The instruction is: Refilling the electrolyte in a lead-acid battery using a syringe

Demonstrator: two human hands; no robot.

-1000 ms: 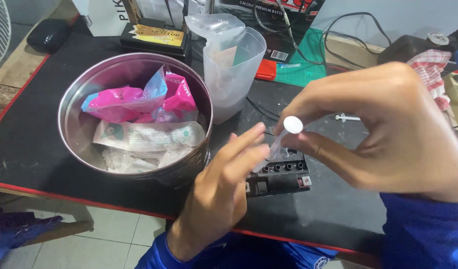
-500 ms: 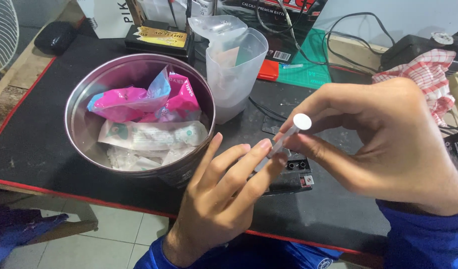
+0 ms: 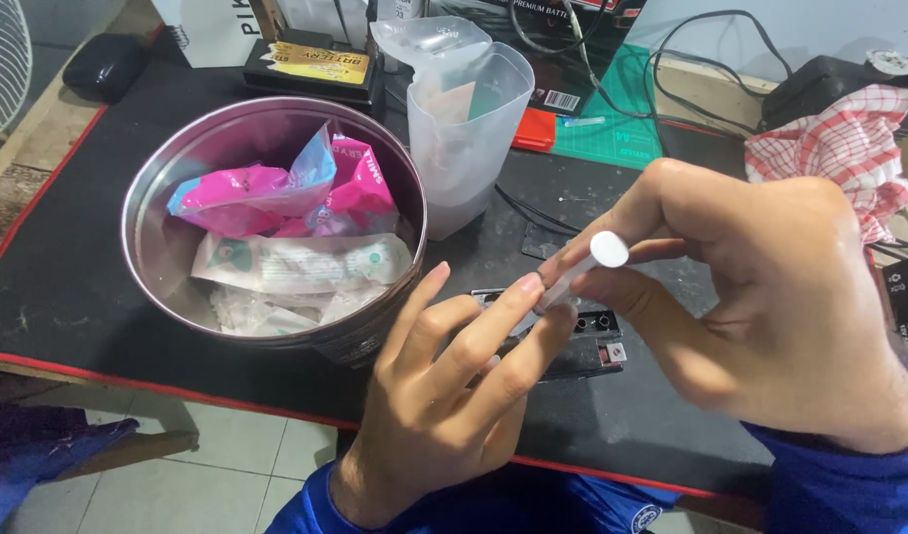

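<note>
My right hand (image 3: 760, 297) pinches a thin clear tube with a white round end, like a syringe plunger (image 3: 604, 250), between thumb and fingers. My left hand (image 3: 454, 386) reaches up to it, its fingertips on the tube's lower end. Under both hands a small black block with square openings (image 3: 597, 341) lies on the black mat (image 3: 68, 287). The lower part of the tube is hidden by my left fingers.
A round metal tin (image 3: 177, 297) holds pink packets (image 3: 276, 188) and clear wrapped items. Behind it stands a translucent plastic jug (image 3: 474, 119) with a bag inside. A red checked cloth (image 3: 829, 138), black cables, a green mat (image 3: 612, 129) and boxes lie at the back.
My right hand has tilted the white-ended tube and lowered it slightly. My left fingers have closed up onto its lower end. The view has drifted a little to the left.
</note>
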